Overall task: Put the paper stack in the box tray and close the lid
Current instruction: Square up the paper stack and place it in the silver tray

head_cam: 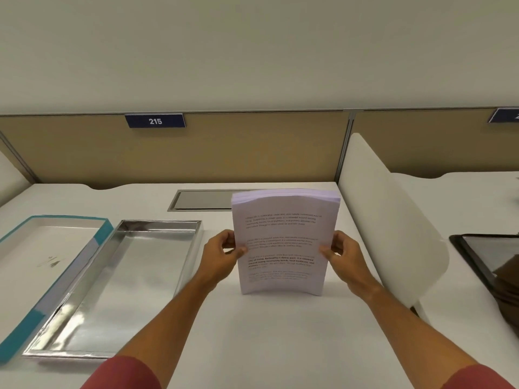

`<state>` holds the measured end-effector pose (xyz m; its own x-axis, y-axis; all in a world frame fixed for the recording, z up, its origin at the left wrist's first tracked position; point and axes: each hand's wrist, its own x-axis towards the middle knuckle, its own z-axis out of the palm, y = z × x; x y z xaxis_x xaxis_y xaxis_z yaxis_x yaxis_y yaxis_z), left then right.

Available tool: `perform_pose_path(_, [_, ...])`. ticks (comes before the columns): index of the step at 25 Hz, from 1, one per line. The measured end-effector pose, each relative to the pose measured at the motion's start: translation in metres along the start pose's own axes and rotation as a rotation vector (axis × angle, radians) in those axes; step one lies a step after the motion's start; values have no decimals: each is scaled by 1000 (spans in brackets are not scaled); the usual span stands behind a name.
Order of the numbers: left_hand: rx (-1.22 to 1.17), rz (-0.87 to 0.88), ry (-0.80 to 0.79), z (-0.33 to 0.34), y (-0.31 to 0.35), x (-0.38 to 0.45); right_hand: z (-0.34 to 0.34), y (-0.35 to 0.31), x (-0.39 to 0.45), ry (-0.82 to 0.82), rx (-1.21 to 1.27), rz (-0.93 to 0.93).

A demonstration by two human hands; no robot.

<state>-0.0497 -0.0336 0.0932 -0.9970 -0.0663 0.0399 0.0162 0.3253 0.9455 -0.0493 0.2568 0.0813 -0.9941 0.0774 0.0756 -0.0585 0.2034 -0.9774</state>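
- White desk [280, 346] fills lower half of the head view; tan partition [196, 153] runs across the middle of frame w/ a blue tag reading "215" [155, 121] at upper left-centre.
- Paper stack [282, 242] sits centre-right of frame, held upright on its bottom edge, which rests on the desk; printed text faces the camera, top edge bowed a bit.
- Left hand [222, 256] clamped on the stack's left edge, thumb on the front page, fingers wrapped behind.
- Right hand [344, 255] clamped on the stack's right edge, same way: thumb in front, fingers behind.
- Red sleeves [123, 373] show at the bottom corners, both forearms bare.
- Box tray [179, 273], shiny silver inside, lies flat at lower left of frame, just left of the left hand; nothing in it.
- Lid [102, 234], teal rim w/ white inside, lies open-side up at far left, touching or overlapping the tray's left wall; can't tell which.
- Grey recessed panel [202, 200] in the desk behind the stack, partly hidden by it.
- White side divider [393, 234] stands right of the stack; past it, at right edge, a dark tablet-like screen [488, 256] on the next desk.
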Motion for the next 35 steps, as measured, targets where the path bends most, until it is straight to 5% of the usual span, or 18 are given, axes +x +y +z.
perform_pose_path(22, [-57,-30,81,-11,-7,-11,1,-7,-5,-53,-39,44])
perform_pose_path(35, [-320,-221,146,-127,-11,-21,99,-65,6,-171,120,207])
